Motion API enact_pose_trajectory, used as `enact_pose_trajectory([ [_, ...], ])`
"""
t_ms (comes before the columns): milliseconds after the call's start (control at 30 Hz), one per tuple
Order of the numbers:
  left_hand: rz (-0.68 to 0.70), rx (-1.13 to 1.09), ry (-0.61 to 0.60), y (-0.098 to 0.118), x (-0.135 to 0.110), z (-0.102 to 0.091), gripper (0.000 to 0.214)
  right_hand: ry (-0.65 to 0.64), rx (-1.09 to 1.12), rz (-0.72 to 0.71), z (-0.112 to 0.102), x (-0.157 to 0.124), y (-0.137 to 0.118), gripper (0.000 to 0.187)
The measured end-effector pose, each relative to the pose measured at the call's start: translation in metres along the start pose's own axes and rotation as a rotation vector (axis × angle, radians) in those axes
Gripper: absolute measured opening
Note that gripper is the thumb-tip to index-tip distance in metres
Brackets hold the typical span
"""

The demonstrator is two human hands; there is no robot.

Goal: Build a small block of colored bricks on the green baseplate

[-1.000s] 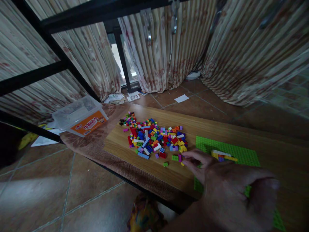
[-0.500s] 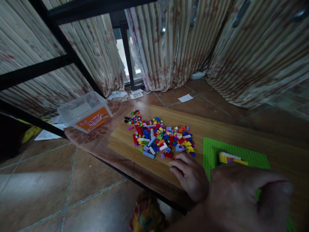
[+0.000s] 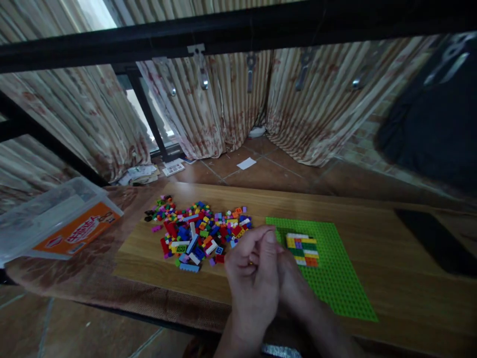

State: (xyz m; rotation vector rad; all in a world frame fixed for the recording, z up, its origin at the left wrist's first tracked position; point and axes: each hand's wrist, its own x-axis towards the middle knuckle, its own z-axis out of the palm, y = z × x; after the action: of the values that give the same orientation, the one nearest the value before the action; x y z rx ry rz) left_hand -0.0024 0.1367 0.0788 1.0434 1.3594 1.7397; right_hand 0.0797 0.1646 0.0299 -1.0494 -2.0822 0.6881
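Observation:
My left hand [image 3: 255, 286] is in front at the centre, its fingers curled and its thumb pressed against them. Whatever it may hold is hidden. Close behind it and to its right is my right hand [image 3: 292, 281], its fingers covered by the left one. Just right of the hands, a low block of toy building bricks [image 3: 302, 250] in white, yellow, green, purple and orange sits on a green baseplate [image 3: 341, 283]. A heap of loose coloured bricks [image 3: 194, 241] lies to the left of my hands.
The wooden board [image 3: 387, 248] rests on a brown cloth [image 3: 160, 293]. A clear plastic box [image 3: 70, 219] with an orange label stands at the left. A dark flat object [image 3: 436, 238] lies at the right. A black bar [image 3: 231, 30] crosses above.
The view has swung right. My left hand has come back from over the baseplate to my right hand, which has left the heap's edge. The brick block now shows fully.

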Motion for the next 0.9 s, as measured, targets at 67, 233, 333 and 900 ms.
enact_pose_trajectory([
  [67,0.018,-0.001,0.08,-0.001,0.007,-0.005,0.018,0.082,0.031,0.101,-0.025,0.002,0.015,0.023],
  [233,-0.072,0.021,0.048,-0.007,0.015,-0.002,0.018,0.378,0.112,0.471,-0.078,-0.009,0.065,0.028],
  [333,-0.13,0.01,-0.039,-0.011,0.014,0.005,0.016,0.382,0.078,0.563,-0.09,-0.015,0.089,0.029],
  [900,-0.171,0.04,-0.141,-0.02,0.014,0.013,0.015,0.143,0.051,0.496,-0.093,-0.017,0.106,0.027],
])
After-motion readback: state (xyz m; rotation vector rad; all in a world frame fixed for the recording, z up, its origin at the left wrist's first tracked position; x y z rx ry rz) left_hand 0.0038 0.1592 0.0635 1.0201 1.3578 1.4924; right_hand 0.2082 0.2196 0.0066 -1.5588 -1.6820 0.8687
